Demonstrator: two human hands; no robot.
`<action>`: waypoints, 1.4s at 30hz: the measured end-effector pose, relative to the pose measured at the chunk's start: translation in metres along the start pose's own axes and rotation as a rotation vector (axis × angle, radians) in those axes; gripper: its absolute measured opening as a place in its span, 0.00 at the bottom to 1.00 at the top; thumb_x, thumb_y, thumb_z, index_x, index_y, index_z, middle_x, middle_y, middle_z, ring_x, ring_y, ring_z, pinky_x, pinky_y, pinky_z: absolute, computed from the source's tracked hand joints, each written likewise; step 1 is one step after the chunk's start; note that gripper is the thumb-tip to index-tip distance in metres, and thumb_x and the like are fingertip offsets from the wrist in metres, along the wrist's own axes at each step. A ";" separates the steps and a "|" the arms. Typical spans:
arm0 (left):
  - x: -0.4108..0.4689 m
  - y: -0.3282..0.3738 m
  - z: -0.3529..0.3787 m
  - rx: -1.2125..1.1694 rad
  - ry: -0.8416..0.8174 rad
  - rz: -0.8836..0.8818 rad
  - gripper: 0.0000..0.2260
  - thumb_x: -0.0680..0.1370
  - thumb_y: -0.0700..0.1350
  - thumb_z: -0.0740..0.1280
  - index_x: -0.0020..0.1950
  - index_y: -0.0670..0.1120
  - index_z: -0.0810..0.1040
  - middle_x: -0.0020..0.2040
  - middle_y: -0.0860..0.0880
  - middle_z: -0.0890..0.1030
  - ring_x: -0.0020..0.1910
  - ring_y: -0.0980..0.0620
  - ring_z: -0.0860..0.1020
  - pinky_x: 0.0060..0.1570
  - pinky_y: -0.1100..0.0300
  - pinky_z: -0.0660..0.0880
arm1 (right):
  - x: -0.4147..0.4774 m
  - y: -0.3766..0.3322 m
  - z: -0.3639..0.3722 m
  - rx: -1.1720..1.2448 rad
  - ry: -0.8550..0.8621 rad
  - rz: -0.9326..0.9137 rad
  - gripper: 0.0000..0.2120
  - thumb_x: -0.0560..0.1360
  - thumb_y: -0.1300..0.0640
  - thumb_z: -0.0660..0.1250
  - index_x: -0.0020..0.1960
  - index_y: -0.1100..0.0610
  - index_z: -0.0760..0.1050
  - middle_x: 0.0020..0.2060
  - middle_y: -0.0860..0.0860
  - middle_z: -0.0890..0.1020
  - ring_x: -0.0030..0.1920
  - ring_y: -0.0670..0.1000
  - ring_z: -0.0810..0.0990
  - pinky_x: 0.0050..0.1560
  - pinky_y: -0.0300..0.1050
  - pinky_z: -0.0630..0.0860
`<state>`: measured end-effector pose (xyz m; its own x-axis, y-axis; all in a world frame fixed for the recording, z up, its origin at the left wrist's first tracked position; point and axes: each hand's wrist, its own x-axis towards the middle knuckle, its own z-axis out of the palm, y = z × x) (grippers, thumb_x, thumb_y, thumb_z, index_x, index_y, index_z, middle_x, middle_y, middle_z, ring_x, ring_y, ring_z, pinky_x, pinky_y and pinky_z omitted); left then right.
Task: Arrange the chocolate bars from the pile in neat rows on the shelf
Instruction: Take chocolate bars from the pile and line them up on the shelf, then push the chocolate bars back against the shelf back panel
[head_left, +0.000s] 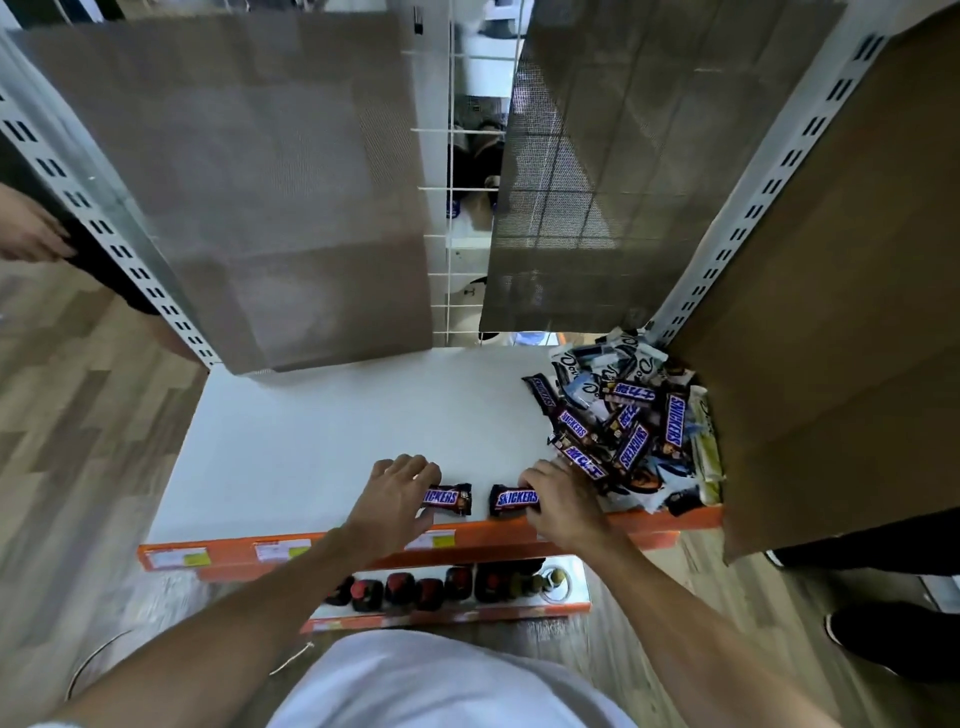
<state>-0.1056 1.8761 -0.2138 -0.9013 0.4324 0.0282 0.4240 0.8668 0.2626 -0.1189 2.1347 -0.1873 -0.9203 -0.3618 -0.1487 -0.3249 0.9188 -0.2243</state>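
A white shelf (332, 426) with an orange front edge carries a pile of chocolate bars (628, 431) at its right end, brown Snickers mixed with white-wrapped bars. Near the front edge lie two Snickers bars side by side. My left hand (400, 491) grips the left end of the left Snickers bar (451, 499). My right hand (561, 499) grips the right end of the right Snickers bar (511, 500), its back touching the pile's front.
A cardboard sheet (831, 322) leans over the shelf's right side. Brown mesh panels (260, 197) hang behind the shelf. A lower shelf holds dark bottles (415, 592). Another person's hand (28, 228) shows at far left, and a dark shoe (883, 639) at lower right.
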 end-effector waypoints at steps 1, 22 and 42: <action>0.001 0.001 0.001 0.003 0.003 0.006 0.17 0.65 0.46 0.75 0.48 0.49 0.73 0.43 0.52 0.76 0.43 0.49 0.75 0.45 0.52 0.74 | 0.001 0.000 0.000 0.000 -0.001 -0.001 0.13 0.70 0.56 0.69 0.55 0.53 0.77 0.51 0.49 0.78 0.55 0.52 0.71 0.59 0.47 0.67; -0.006 -0.005 -0.004 0.038 0.017 -0.002 0.20 0.71 0.54 0.73 0.58 0.47 0.75 0.52 0.48 0.81 0.52 0.47 0.79 0.51 0.47 0.75 | 0.000 -0.001 -0.007 0.086 0.034 -0.053 0.22 0.75 0.50 0.68 0.67 0.54 0.71 0.61 0.50 0.76 0.63 0.51 0.68 0.63 0.45 0.67; -0.023 0.044 -0.046 0.116 0.155 -0.104 0.33 0.73 0.60 0.66 0.73 0.46 0.65 0.71 0.44 0.70 0.70 0.42 0.68 0.62 0.43 0.69 | -0.025 0.038 -0.030 -0.038 0.150 -0.232 0.37 0.71 0.36 0.65 0.75 0.49 0.60 0.75 0.54 0.59 0.76 0.54 0.50 0.74 0.58 0.47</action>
<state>-0.0703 1.8923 -0.1588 -0.9400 0.3032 0.1566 0.3271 0.9315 0.1595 -0.1151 2.1832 -0.1636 -0.8413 -0.5385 0.0468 -0.5361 0.8203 -0.1991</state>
